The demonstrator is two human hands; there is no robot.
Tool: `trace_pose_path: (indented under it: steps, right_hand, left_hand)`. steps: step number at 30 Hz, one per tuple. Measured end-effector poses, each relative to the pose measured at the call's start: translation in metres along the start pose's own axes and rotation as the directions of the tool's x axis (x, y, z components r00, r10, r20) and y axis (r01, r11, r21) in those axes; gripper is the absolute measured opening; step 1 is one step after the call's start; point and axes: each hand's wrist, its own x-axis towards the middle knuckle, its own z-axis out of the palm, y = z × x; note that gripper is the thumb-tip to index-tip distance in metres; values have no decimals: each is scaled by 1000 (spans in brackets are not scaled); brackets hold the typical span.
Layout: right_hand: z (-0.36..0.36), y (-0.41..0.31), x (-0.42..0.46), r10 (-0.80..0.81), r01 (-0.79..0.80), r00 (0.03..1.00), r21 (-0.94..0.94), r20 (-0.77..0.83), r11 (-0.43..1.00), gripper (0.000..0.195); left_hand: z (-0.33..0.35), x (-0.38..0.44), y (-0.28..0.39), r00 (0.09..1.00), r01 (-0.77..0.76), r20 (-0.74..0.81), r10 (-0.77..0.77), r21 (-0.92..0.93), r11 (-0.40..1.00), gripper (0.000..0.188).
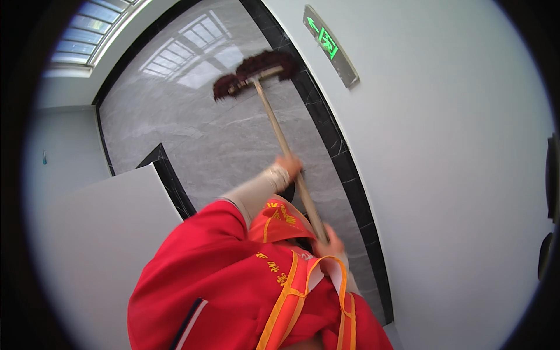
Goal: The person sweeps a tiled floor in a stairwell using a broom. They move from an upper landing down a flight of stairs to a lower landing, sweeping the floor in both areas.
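Observation:
A wide dust mop with a dark red fringed head (267,70) lies across the grey marble-look floor (210,144), its right end over the black border by the wall. My left hand (290,167) grips the pale wooden mop handle (276,124) around its middle. Near my body, my right hand (331,241) is closed around the upper end of the same handle. Both hands are somewhat blurred. I wear a red top and a red apron with orange trim.
A white wall (437,153) with a green exit sign (331,46) runs along the right. At left, a white wall end (113,210) with black skirting juts out. A barred window (89,33) is at the upper left.

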Motion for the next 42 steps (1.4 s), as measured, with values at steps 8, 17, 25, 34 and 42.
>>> trace_pose_path:
  steps: [8, 17, 25, 34, 42]
  right_hand:
    - [-9, -178, 197, -68, 10, 983, 317, 172, 948, 57]
    - [-62, -97, 37, 33, -183, 968, 613, 247, 768, 61]
    - [-107, 89, -206, 130, -203, 979, 651, 160, 732, 63]
    - [-72, 208, -525, 752, -463, 630, 872, 196, 160, 68]
    - [-53, 210, -586, 640, -292, -236, 682, -731, 671, 28]
  left_hand:
    - [-100, 89, -141, 754, -172, -657, -25, -233, 957, 40]
    - [-61, 78, -70, 884, -381, -358, 302, -174, 908, 37]
    - [56, -11, 164, 823, -563, -51, 566, -197, 802, 30]
    - [190, -190, 504, 218, -868, 453, 865, -315, 383, 24]
    - [214, -258, 669, 66, -836, 384, 921, -483, 262, 22]
